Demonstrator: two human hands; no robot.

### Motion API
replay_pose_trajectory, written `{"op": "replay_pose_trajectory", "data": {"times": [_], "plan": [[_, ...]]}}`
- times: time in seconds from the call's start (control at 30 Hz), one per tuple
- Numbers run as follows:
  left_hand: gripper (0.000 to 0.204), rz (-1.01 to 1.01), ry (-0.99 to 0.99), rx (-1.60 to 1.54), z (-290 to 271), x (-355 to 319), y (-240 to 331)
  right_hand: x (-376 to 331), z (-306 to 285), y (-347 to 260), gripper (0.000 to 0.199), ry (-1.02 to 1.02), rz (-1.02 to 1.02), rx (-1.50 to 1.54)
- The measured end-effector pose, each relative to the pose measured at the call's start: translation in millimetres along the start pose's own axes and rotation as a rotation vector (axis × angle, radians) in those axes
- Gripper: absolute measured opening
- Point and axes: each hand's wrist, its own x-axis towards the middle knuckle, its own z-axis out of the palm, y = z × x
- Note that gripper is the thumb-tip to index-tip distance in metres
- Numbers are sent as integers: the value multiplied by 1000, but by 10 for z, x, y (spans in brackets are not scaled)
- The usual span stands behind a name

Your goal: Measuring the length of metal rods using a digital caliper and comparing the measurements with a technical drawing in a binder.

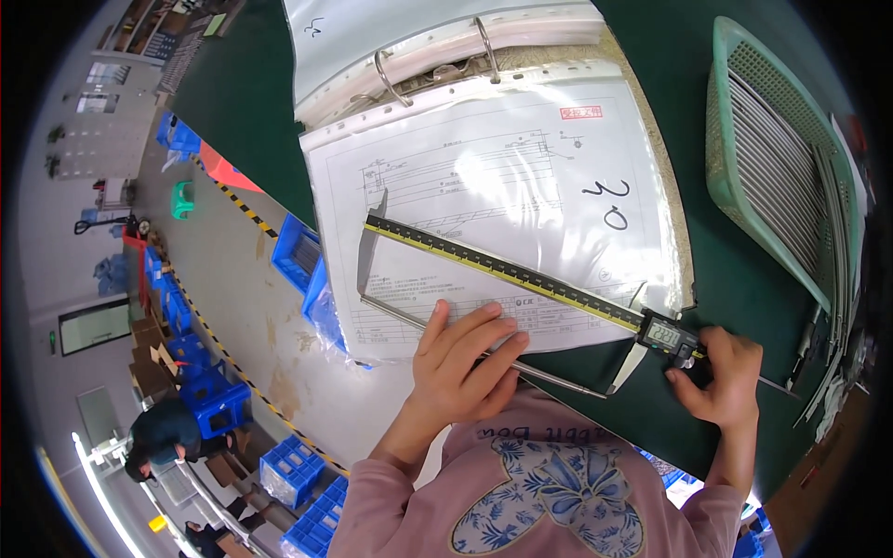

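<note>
A long digital caliper (502, 272) with a black and yellow scale lies slanting across a drawing sheet (446, 177) in a clear sleeve. My right hand (726, 377) grips its slider beside the small display, thumb below and fingers above. A thin metal rod (558, 383) stretches between the caliper's long jaws, one end at the far-left jaw and the other at the jaw near the slider. My left hand (465, 367) lies over the rod's middle, its fingers holding it; the fingers hide part of the rod.
An open ring binder (479, 42) holds the sheet on the dark green table (651, 23). At right stands a green plastic basket (716, 139) full of thin metal rods; more rods lie beside it. Blue crates (298, 256) stand past the table's left edge. Another person (167, 432) sits far left.
</note>
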Motion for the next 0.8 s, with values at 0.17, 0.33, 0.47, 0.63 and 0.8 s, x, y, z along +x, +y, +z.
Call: {"op": "replay_pose_trajectory", "data": {"times": [0.17,0.33,0.47,0.63,0.8], "plan": [[35,2,4,5,-15,-2,11,-2,-8,-15,34,1,0,1],[35,4,4,1,-14,6,9,-4,-11,-15,35,-3,1,-10],[35,3,0,0,-19,2,17,-7,-13,-16,35,-7,6,-1],[36,0,0,-3,-20,2,18,-12,-11,-7,35,0,-6,-14],[36,3,8,-3,-14,5,16,-17,-7,3,35,-2,-4,-12]]}}
